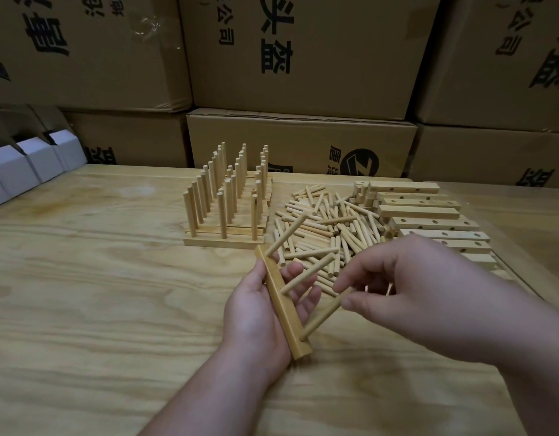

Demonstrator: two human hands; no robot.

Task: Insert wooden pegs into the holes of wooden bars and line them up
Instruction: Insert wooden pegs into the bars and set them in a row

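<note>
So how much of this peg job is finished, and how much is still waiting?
Done: a row of finished bars stands lined up at the back, pegs upright. In hand: the left hand holds a bar with two pegs in, while the right hand pinches a third peg at the hole near the bar's end. Left: a big pile of loose pegs and a stack of empty bars on the table.

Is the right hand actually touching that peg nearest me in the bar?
Touching. The head view shows the right hand pinching the free end of the nearest peg between thumb and fingertips; its other end sits in the bar.
</note>
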